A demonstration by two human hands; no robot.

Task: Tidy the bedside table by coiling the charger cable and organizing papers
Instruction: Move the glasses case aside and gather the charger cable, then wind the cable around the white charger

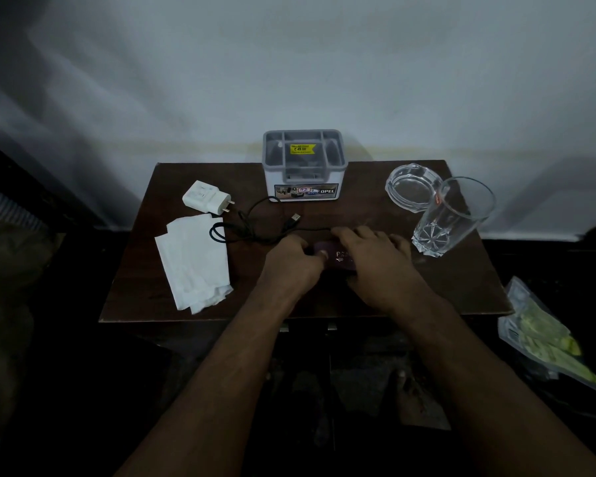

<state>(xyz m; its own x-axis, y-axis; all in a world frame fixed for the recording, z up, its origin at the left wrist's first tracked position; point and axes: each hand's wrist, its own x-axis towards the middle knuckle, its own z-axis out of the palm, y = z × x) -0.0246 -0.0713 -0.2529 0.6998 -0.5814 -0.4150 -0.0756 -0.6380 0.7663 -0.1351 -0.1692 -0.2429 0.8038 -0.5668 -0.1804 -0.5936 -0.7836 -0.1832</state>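
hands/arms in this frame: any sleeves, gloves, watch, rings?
Both forearms are bare right up to the bottom edge of the picture, so no sleeves show. The left hand and right hand wear no gloves. No watch or band shows at either wrist. The light is too dim to rule out rings.
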